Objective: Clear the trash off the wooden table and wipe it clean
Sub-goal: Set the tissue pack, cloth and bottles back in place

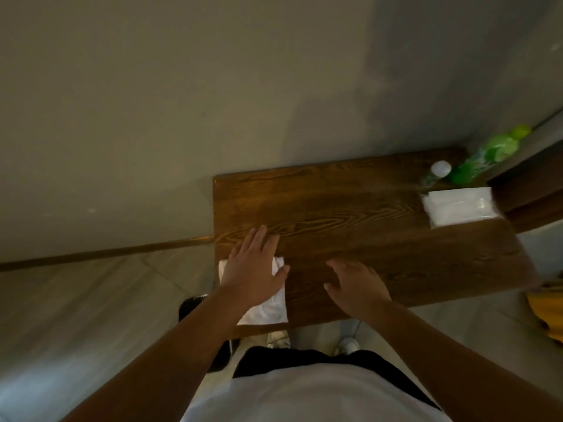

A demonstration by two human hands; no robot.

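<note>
Dark wood grain runs across the table, seen from the head camera looking steeply down, its far edge against a plain grey wall and its left end beside a pale floor with a wooden skirting strip. At the near left corner lies a white cloth, part of it hanging toward the table's near edge. The left hand lies flat on top of that cloth, palm down, with the fingers spread apart and stretched forward so that their tips reach past the cloth onto bare wood; nothing is gripped, the hand merely presses down. The right hand is just beside it, apart from the cloth, palm down over the bare wood with its fingers loosely curled and somewhat separated, holding nothing (whether the fingertips touch the wood I cannot tell). At the far right of the table lies a flat white packet in clear wrapping, well apart from both hands. Behind it, at the far right corner, stand a green bottle tilted by the lens and, touching or just beside it, a smaller bottle with a white cap. Below the table edge a dark bin sits on the floor to the left, and two light shoes show under the person's white shirt and dark shorts. Something yellow sits at the right frame edge, too blurred to name.
</note>
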